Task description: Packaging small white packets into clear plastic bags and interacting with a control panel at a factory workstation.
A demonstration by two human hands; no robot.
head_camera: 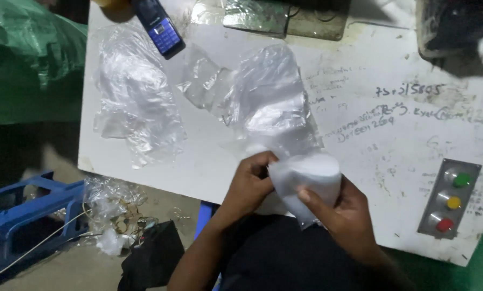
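My left hand [250,182] and my right hand [343,207] both grip a white folded item wrapped in a clear plastic bag [306,175] at the near edge of the white table [360,108]. The bag's loose open end [271,102] trails up across the table. My left fingers pinch the plastic at the item's left side. The right thumb presses on its front, and the palm cups it from below.
A crumpled clear plastic bag [136,99] lies at the table's left. A blue-keyed mobile phone [161,24] lies at the top. A panel with green, yellow and red buttons [450,198] sits at the right. Blue plastic stool [21,210] and plastic scraps [112,207] on the floor.
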